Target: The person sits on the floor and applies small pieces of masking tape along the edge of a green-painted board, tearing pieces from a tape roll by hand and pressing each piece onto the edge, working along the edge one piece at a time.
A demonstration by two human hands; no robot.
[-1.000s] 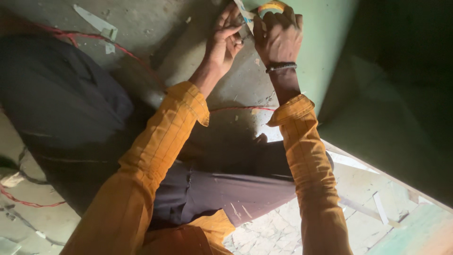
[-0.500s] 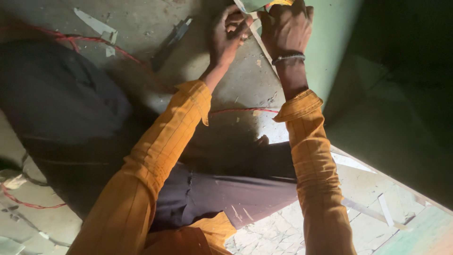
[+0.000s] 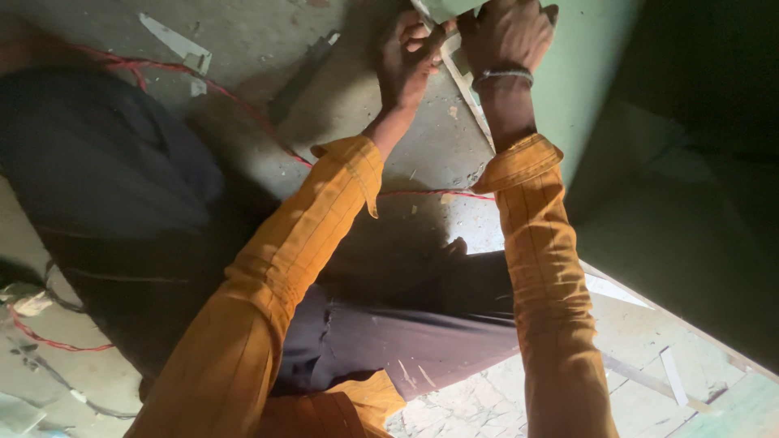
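- Left hand (image 3: 410,53) at base of green wall (image 3: 584,97), fingers curled, pinching a thin pale strip (image 3: 462,77); contents of the pinch partly hidden.
- Right hand (image 3: 507,32) just beside, closed against the wall's lower edge; grip object cut off by frame top, cannot tell.
- Red wire (image 3: 243,109) trailing across concrete floor (image 3: 341,122) away from the wall, passing under both forearms.
- Likely risk: wire snagged by a sleeve or knee, tugging the work loose.

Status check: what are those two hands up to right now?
Left hand pinching a pale strip. Right hand gripping the green panel edge. Red wire on floor, clear of hands.
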